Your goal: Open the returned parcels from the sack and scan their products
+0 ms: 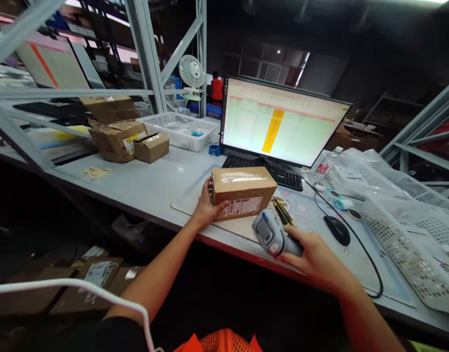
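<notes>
My left hand [209,205] grips the left end of a taped cardboard box [242,181], thumb on its front face and fingers behind the end. A white shipping label [242,206] with a barcode shows on that front face. In my right hand [307,252] is a grey handheld barcode scanner [270,232], fingers wrapped round its handle, just right of and in front of the box. Behind the scanner lie yellow-and-black utility knives [283,212] on the desk mat [305,215].
A monitor [279,122] and keyboard [288,178] stand behind the box. To the right are a mouse [336,230], its cable, a plastic bottle [327,164] and white baskets [404,244]. Cardboard boxes [118,139], a white basket [180,129] and a fan [191,73] stand on the left.
</notes>
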Demonstrator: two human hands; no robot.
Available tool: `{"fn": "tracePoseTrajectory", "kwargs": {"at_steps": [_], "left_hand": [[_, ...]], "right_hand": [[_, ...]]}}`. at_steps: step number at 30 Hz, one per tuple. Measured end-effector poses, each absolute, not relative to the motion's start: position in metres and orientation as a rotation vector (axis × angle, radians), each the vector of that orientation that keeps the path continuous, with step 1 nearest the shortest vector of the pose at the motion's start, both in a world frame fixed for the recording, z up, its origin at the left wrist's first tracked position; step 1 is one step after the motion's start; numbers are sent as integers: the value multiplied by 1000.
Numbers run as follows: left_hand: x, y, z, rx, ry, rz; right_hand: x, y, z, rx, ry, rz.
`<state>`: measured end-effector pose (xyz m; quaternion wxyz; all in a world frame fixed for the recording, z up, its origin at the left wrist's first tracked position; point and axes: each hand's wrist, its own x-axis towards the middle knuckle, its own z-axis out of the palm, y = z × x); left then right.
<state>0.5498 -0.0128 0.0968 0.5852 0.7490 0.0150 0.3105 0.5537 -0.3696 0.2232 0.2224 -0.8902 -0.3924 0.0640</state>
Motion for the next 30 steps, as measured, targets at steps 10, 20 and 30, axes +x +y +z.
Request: {"fn": "tracePoseTrajectory", "kwargs": {"at_steps": [10,20,30], "left_hand": [[532,3,90,1661,4,622],[531,8,82,1690,75,585],[534,21,72,1730,110,564]], "right_hand": [[693,-403,151,-3029,-176,-87],[729,-392,197,-3119,-312,-77],[835,-299,199,-3049,-532,154]]}}
